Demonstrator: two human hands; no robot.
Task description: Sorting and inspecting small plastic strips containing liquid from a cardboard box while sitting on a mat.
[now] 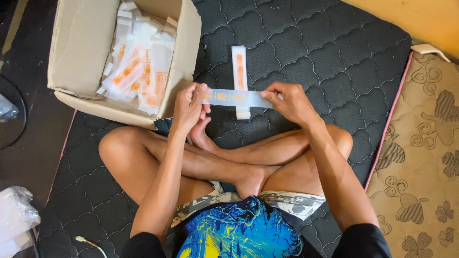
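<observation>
A clear plastic strip of small orange-marked packets (235,98), judged light, limp and slippery, is held stretched above the quilted mat (306,52), pinched at its ends by the left hand (190,106) and right hand (290,101), where a grip seems safest.

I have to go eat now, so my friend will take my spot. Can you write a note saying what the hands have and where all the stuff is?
Left hand: pinches the left end of a clear strip of orange packets.
Right hand: pinches its right end; the strip is stretched flat between both.
Another strip lies lengthwise on the dark quilted mat, just beyond the hands and partly under the held one.
The cardboard box, open at the left, holds a heap of the same strips.
Done: one strip laid out. Left: the held strip and the heap in the box.
</observation>
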